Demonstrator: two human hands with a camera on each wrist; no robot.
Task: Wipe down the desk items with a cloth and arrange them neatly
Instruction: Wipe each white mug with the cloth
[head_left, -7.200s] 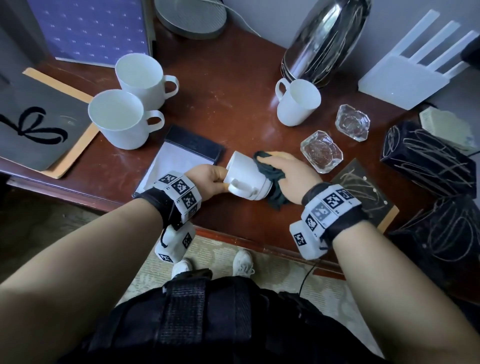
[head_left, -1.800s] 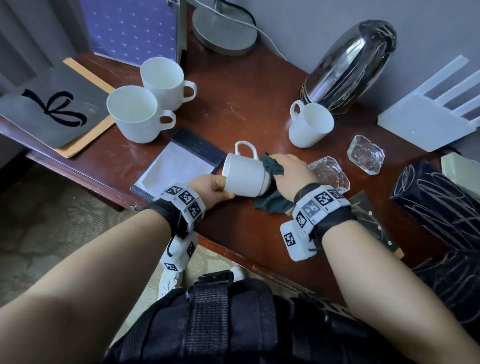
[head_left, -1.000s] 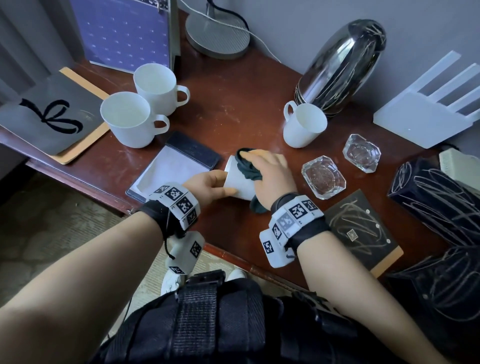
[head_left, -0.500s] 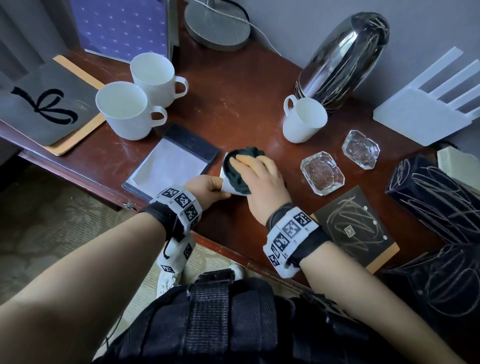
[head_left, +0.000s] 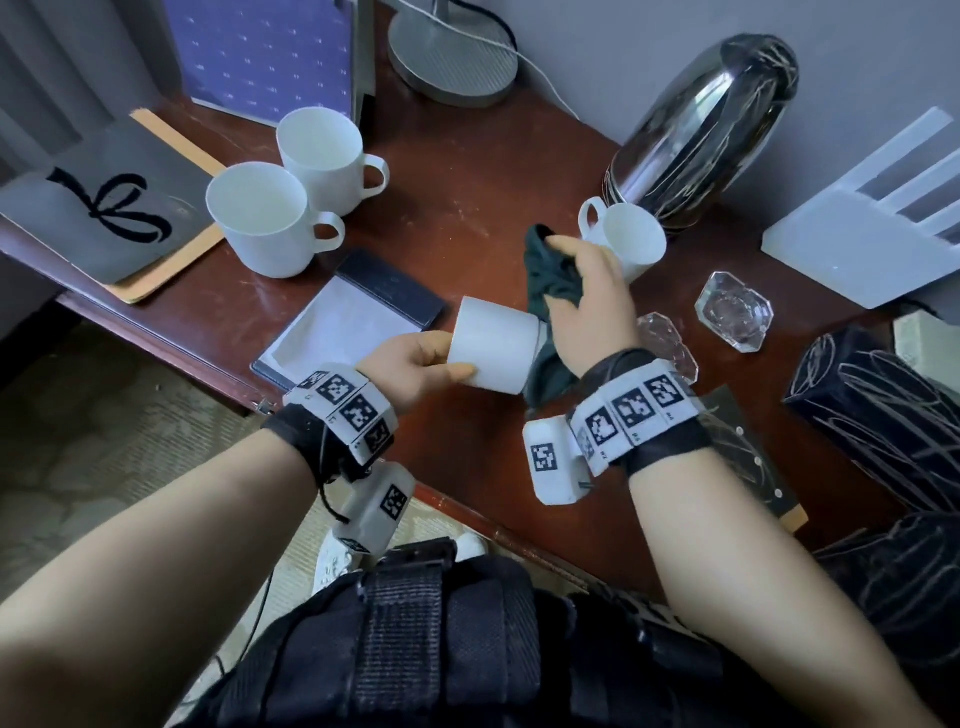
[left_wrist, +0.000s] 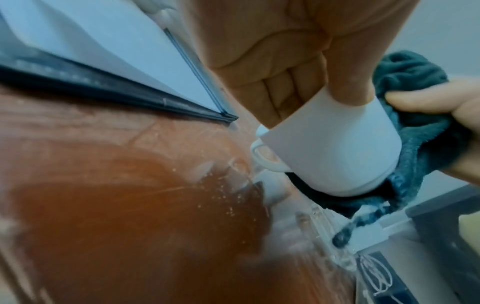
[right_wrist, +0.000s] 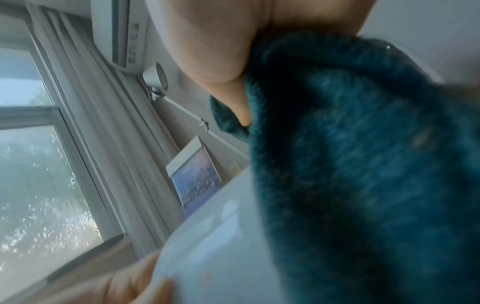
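A white mug lies on its side in the air just above the desk, base pointing right. My left hand grips its rim, thumb along the outside wall and fingers inside. In the left wrist view the mug has its handle turned down toward the wood. My right hand holds a dark teal cloth bunched against the mug's base, with one end hanging below. The right wrist view is mostly filled by the cloth next to the mug wall.
Two white mugs stand at the left and a third just beyond my right hand. Two glass dishes, a notepad, a chrome kettle, a white rack and black boxes surround the hands.
My right hand with the cloth has come off the top of the mug and moved to its base end. The mug's white side now shows; my left hand still holds the rim.
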